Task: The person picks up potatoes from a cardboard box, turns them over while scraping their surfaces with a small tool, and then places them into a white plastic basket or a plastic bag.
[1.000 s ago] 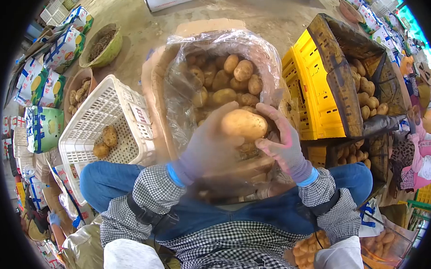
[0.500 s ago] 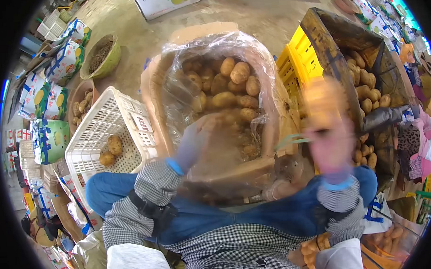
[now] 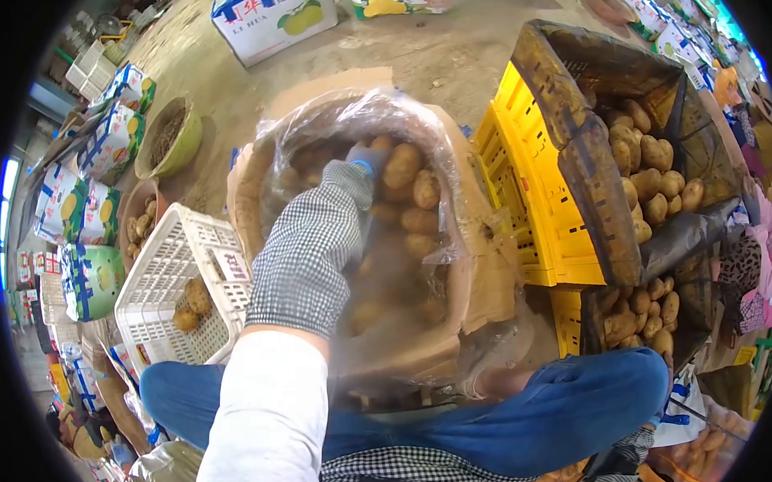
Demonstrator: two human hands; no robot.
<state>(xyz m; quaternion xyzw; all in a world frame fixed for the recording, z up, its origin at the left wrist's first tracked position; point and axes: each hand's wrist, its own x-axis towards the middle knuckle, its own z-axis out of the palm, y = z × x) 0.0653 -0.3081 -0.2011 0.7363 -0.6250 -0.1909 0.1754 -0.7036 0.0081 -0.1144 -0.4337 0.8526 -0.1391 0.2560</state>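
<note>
Reaching forward, the left hand sits among potatoes, its grip impossible to tell.

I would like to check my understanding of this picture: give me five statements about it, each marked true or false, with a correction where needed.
1. The left hand is inside the plastic-lined cardboard box. True.
2. The white basket is filled to the rim. False: only two potatoes show in the white basket.
3. The carton marked LI HUA has a green fruit printed on it. True.
4. The yellow crate stands left of the cardboard box. False: the yellow crate stands to its right.
5. The right hand is out of view. True.
</note>
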